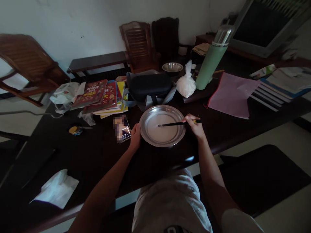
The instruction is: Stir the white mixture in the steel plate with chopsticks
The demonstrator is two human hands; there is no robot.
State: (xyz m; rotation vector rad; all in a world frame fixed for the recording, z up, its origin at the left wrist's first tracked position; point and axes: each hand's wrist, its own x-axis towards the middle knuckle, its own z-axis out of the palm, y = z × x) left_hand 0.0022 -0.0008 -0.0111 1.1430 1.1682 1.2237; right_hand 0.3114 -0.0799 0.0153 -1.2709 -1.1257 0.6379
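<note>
Chopsticks (177, 123) (one dark pair) pinched by right hand (195, 127); left hand (135, 137) clasps one plate's (145, 136) rim.

Around the one metal plate (162, 129) we count one pair of chopsticks (178, 123), one phone (122, 130), one green flask (211, 58), one small steel bowl (172, 67) and two wooden chairs (139, 45).

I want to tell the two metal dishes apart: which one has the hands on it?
The large plate at the table's near edge; the small bowl stands far back, untouched.
</note>
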